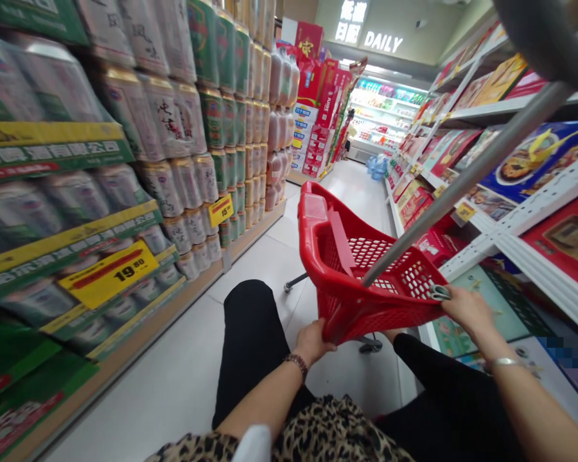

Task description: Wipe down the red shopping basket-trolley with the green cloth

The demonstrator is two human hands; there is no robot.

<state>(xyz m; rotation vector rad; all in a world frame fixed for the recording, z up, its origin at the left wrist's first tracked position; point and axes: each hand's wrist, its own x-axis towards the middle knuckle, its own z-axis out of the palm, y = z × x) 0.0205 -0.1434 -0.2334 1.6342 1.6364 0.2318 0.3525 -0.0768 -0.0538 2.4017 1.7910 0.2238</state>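
A red basket [349, 308] stands on wheels in a store aisle, between the person's knees and just beside the right-hand shelf [491, 224]. Its mouth faces up, and its long axis runs slantwise across the aisle: the thick, solid end with a pale panel points up and left, toward the stacked cans [166, 115], while the other end points down and right, against the shelf side. A grey metal pole [462, 187] rises from the basket and leans steeply to the upper right, ending in a dark, blurred part [544, 35] near the lens.

The left hand [314, 343], with a beaded bracelet [297, 366] at its wrist, is curled round the basket's lower near corner, fingers tucked against the red plastic. The right hand [469, 311], below which a silver bangle [507, 362] circles the wrist, is closed on the right end of the rim; a small greenish item [440, 292] shows at its fingertips, perhaps folded cloth or paper, though it is too small to tell.

One caster [370, 347] sits under the basket; another [288, 287] rests on the pale floor [264, 260] to the left. Boxed goods [544, 157] fill the right-hand shelf, and a yellow price card [110, 273] hangs before the cans on the left.
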